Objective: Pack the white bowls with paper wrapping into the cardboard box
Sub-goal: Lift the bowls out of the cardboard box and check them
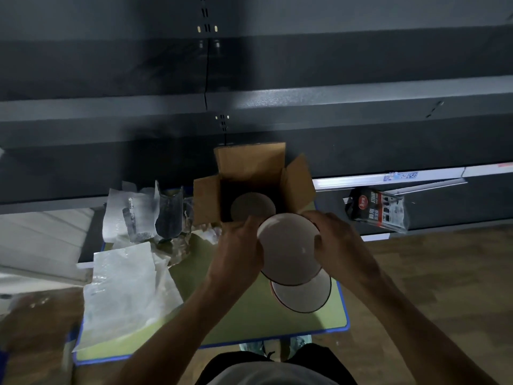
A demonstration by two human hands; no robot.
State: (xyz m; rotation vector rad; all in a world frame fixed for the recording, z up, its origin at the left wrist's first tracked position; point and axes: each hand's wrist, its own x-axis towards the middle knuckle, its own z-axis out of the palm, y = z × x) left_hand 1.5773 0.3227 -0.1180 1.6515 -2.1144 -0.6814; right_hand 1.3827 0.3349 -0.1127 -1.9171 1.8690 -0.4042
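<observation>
- Mid-frame, left hand (238,251) and right hand (338,245) grip the white bowl (288,251), fingers curled.
- Best to wrap it in paper (122,287) first, then lower it level into the cardboard box (249,168).

Green tabletop (249,315) edged blue, dark shelves (305,101) behind, black packet (374,208) on right shelf, wooden floor (444,259).
</observation>
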